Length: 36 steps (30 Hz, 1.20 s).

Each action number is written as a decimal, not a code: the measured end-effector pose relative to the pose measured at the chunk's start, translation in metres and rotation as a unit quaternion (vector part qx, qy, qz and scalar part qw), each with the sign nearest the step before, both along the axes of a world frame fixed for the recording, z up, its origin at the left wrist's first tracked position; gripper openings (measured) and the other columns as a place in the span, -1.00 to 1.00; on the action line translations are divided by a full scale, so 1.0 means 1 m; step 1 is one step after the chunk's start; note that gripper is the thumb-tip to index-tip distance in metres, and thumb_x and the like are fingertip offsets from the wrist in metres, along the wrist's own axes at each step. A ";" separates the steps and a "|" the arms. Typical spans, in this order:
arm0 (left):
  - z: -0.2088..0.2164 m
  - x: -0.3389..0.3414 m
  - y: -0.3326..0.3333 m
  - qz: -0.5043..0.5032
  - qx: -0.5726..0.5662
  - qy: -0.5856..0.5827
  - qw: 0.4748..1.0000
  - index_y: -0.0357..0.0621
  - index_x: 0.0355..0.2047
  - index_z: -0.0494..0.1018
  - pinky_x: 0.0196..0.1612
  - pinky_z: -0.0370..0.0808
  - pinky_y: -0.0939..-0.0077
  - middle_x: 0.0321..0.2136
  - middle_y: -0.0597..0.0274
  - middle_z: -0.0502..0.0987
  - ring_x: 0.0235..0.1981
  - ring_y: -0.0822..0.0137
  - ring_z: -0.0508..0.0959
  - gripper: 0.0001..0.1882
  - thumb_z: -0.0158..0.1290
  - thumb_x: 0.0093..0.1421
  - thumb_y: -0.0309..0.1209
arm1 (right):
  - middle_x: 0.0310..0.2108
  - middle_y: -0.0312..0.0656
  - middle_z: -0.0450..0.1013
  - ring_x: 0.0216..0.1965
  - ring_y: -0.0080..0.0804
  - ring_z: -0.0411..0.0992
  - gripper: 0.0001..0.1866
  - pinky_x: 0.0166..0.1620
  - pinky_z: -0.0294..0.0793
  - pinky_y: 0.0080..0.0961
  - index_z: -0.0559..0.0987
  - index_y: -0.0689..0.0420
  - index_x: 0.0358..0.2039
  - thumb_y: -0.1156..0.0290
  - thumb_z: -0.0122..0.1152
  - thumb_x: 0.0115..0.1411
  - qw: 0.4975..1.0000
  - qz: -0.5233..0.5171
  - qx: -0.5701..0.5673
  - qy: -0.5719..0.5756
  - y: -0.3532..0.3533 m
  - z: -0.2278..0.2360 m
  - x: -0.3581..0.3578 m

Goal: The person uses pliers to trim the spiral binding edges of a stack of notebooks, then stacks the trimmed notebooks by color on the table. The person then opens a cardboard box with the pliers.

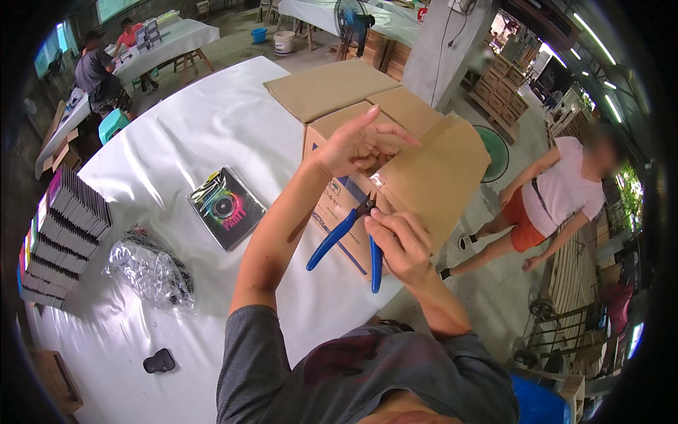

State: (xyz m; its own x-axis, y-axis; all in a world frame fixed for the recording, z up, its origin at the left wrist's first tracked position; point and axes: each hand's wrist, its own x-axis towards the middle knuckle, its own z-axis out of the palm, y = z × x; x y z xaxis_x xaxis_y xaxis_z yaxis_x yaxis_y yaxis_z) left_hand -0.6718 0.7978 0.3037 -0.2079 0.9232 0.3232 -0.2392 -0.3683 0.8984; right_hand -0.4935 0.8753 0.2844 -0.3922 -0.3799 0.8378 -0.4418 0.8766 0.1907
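A brown cardboard box (335,212) stands at the table's right edge with its top flaps raised. Above its opening is my left hand (360,145), thumb stretched up and a finger extended toward the near right flap (441,180); the other fingers are partly curled, and I see nothing held in them. My right hand (402,244) grips a pair of blue-handled cutting pliers (337,239) in front of the box. The handles are spread, and the dark jaws point up toward the left hand. What lies inside the box is hidden.
On the white-covered table (176,134) lie a black square package (226,206), crumpled clear plastic (150,272) and a small black object (159,361). Stacked thin cases (60,233) stand at the left. A person (551,191) is at the right; others work at a far-left table.
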 end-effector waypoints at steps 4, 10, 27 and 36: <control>0.003 0.001 0.001 -0.003 0.017 0.016 1.000 -0.40 -0.03 0.34 -0.69 -0.04 0.77 -0.53 0.24 0.42 -0.69 0.58 0.12 -0.06 -0.49 0.14 0.33 | -0.45 -0.26 0.47 -0.51 -0.44 0.39 -0.83 -0.51 0.32 -0.60 0.58 0.15 -0.43 0.51 0.28 -0.12 1.000 -0.026 -0.003 0.005 0.001 -0.002 -0.006; 0.005 0.000 -0.001 0.015 0.020 0.045 0.999 -0.48 0.00 0.27 -0.65 0.01 0.78 -0.22 -0.08 0.51 -0.63 0.52 0.25 0.06 -0.48 0.05 0.42 | -0.45 -0.33 0.46 -0.44 -0.41 0.44 -0.87 -0.44 0.35 -0.59 0.57 0.08 -0.44 0.44 0.26 -0.09 0.997 -0.079 -0.001 -0.003 -0.001 -0.002 -0.011; 0.003 -0.004 0.001 -0.017 0.016 0.063 0.998 -0.48 0.05 0.17 -0.72 -0.03 0.84 -0.08 -0.38 0.39 -0.71 0.60 0.25 0.17 -0.32 -0.15 0.51 | -0.50 -0.35 0.39 -0.53 -0.48 0.40 -0.86 -0.54 0.34 -0.62 0.52 0.06 -0.51 0.49 0.23 -0.17 0.991 -0.132 -0.019 -0.023 -0.006 -0.003 -0.015; 0.004 -0.004 -0.003 -0.013 0.013 0.065 0.998 -0.50 0.02 0.22 -0.72 -0.04 0.85 -0.14 -0.33 0.44 -0.79 0.66 0.14 0.15 -0.25 -0.16 0.48 | -0.61 -0.38 0.21 -0.63 -0.57 0.30 -0.86 -0.59 0.21 -0.61 0.40 0.02 -0.60 0.40 0.21 -0.05 0.992 -0.120 0.015 0.037 -0.008 -0.003 -0.024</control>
State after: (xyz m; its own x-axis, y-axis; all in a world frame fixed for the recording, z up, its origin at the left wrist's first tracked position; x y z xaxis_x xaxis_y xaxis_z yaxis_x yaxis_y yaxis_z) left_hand -0.6758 0.7946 0.3078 -0.1389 0.9188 0.3695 -0.1312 -0.3869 0.9128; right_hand -0.5176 0.8669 0.2811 -0.4122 -0.3077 0.8576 -0.2046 0.9485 0.2420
